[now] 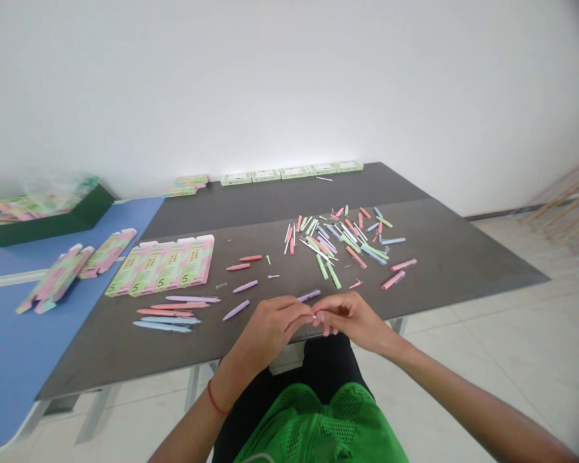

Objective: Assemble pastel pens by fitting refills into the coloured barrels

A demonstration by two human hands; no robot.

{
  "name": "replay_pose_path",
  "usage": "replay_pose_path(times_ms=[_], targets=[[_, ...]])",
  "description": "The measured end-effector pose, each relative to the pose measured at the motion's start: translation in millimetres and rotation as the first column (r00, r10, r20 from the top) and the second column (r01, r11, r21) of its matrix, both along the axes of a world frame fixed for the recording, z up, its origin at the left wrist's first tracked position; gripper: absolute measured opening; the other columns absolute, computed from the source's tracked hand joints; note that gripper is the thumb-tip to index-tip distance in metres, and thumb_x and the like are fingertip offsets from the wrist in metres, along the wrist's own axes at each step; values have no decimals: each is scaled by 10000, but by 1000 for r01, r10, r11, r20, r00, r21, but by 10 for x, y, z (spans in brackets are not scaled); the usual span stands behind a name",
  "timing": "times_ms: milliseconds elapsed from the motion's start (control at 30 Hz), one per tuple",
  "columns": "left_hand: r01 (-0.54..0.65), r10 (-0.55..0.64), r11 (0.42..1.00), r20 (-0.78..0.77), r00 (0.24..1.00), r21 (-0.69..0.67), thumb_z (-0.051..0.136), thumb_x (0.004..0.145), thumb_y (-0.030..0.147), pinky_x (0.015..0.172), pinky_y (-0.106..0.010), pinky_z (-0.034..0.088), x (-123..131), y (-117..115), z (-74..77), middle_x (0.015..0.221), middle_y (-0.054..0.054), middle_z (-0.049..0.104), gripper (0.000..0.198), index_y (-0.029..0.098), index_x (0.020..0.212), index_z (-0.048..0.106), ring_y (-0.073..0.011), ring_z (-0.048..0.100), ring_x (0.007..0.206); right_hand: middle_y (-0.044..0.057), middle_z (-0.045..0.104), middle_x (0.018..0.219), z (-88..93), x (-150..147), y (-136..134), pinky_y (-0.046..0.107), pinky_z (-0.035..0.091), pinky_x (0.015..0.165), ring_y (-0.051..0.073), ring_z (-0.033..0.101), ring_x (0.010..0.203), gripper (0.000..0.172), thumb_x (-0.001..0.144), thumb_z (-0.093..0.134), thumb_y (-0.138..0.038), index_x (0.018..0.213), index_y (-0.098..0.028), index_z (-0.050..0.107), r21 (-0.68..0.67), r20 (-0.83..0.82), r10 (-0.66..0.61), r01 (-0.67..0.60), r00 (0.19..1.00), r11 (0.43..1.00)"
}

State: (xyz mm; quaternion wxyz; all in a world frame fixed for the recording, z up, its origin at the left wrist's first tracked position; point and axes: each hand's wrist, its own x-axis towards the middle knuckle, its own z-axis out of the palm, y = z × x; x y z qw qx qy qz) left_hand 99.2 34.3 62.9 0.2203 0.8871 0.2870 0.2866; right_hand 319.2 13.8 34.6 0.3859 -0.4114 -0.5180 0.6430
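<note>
My left hand [276,321] and my right hand [351,316] meet at the table's front edge, fingertips pinched together. A tiny white bit shows between them; what it belongs to is hidden by the fingers. Just beyond the fingertips lies a purple pen barrel [309,296]. Left of the hands are two purple pen barrel halves [245,286] and two red ones [238,267]. To the right of centre spreads a pile of pen parts [340,238] in red, green, blue and purple, mixed with white refills. Two pink barrels [392,280] lie near the right hand.
Assembled-looking pens [166,314] lie in a group at left, below a row of flat printed cartons [160,267]. More cartons [67,273] and a dark green box [84,215] are on the blue table [9,360]. Flat boxes [294,172] line the wall side.
</note>
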Motion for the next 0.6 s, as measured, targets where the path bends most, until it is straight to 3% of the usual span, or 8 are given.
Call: replay_pose_path(times_ms=[133,233,367,600], targets=[[32,-32,999,61,998,3,613,1012,225,759,-245,524,52,1,-27,941,-40,762,151,196,977,757,-152,702,837,55,758,724,-16,11,-2,205,300,453,78,539,502,346,729,894,-473,827,-151,814,-169,-85,-42,27,995,985],[-27,30,999,99,995,-33,644,995,233,734,-249,526,98,-24,-17,881,-38,753,141,196,918,756,-155,701,808,36,730,653,-52,19,-10,210,278,453,68,495,477,357,641,953,-438,806,-149,821,-244,-119,-74,43,990,969],[-107,113,990,65,992,-90,695,968,261,660,-236,488,154,-99,13,798,-14,739,128,196,866,737,-140,680,715,33,714,632,-95,35,-54,225,287,455,69,478,467,332,674,935,-444,781,-149,826,-225,-120,-79,50,990,973],[-94,94,996,-52,994,3,741,932,258,711,-256,483,200,-164,5,845,3,746,48,213,916,733,-152,681,760,0,659,568,-112,107,-117,223,301,463,73,459,475,299,687,929,-414,789,-155,820,-187,-90,-78,60,993,981]])
